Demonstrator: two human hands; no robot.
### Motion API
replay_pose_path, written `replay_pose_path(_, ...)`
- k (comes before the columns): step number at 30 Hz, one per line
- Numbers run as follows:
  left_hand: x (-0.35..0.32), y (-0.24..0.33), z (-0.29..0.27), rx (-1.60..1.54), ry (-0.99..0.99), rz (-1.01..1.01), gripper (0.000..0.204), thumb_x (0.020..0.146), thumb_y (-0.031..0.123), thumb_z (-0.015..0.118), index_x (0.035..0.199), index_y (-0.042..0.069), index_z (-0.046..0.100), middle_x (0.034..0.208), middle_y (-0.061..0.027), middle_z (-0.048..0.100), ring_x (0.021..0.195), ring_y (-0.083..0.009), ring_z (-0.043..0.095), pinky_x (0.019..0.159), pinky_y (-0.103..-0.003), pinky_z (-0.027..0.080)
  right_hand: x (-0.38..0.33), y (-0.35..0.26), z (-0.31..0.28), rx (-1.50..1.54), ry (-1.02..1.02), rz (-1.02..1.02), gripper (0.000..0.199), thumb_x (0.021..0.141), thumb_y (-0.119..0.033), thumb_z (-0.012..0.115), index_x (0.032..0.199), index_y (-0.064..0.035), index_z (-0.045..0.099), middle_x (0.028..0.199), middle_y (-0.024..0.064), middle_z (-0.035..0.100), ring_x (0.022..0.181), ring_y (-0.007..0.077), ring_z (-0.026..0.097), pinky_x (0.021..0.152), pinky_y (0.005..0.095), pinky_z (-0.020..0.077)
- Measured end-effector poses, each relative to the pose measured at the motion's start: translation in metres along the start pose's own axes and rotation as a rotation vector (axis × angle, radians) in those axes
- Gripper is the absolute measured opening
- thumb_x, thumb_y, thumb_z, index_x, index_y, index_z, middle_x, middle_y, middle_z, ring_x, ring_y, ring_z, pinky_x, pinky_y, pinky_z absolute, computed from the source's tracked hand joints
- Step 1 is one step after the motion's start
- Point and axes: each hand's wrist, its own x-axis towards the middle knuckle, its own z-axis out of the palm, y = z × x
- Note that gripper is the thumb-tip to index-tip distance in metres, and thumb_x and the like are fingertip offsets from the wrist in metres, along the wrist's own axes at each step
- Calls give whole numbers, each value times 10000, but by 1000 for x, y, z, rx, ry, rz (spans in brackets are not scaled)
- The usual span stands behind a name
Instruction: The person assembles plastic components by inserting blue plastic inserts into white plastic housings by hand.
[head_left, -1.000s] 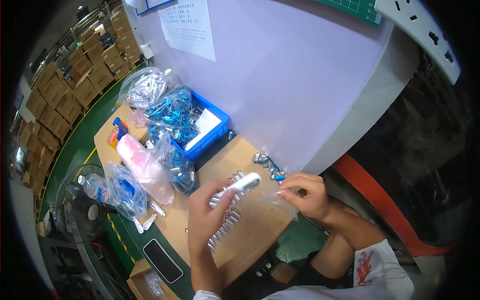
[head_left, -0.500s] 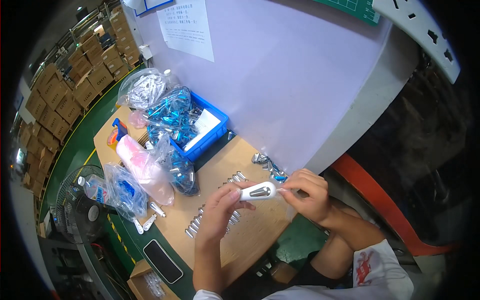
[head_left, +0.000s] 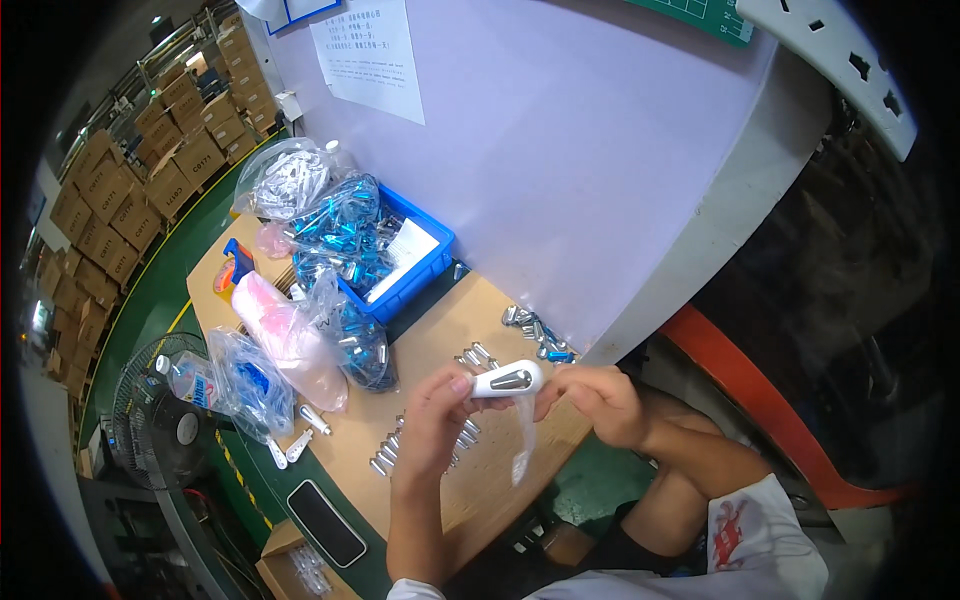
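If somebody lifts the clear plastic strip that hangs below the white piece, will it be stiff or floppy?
Probably floppy: the clear strip hangs limp and slightly curved below the white piece, which both the left hand and the right hand hold. It looks thin and see-through, so likely very light. It may also be slippery, though this cannot be confirmed.

Glossy white plastic handle [head_left: 505, 380], metal inset; matt wooden table [head_left: 455, 330]; clear film bags [head_left: 345, 335].

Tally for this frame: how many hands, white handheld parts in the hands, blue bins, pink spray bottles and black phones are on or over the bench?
Hands: 2 (left hand, right hand)
White oblong part held by both hands: 1
Blue bin: 1
Pink spray bottle: 1
Black phone: 1
Total: 6
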Motion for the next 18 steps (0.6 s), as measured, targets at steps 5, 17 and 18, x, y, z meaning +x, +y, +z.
replay_pose_path(5,1,-3,5,12,-29,-35,265,964,206,520,964,-45,605,980,-135,653,923,-226,651,871,-352,495,-5,15,11,45,100,109,172,818,-35,737,963,3,653,868,94,679,872,178,654,813,323,494)
replay_pose_path(17,-2,2,6,198,-15,-13,241,974,206,536,901,-3,633,935,-73,652,861,-136,573,791,-267,421,3,6,-1,-361,54,-178,173,749,-9,782,862,-16,652,807,93,664,744,249,653,669,335,496)
replay_pose_path(18,-2,3,4,199,-14,-13,241,974,206,536,901,-3,633,935,-73,652,861,-136,573,791,-267,421,5,6,-2,-360,48,-202,168,746,2,778,851,-19,648,798,90,656,725,252,642,656,336,491)
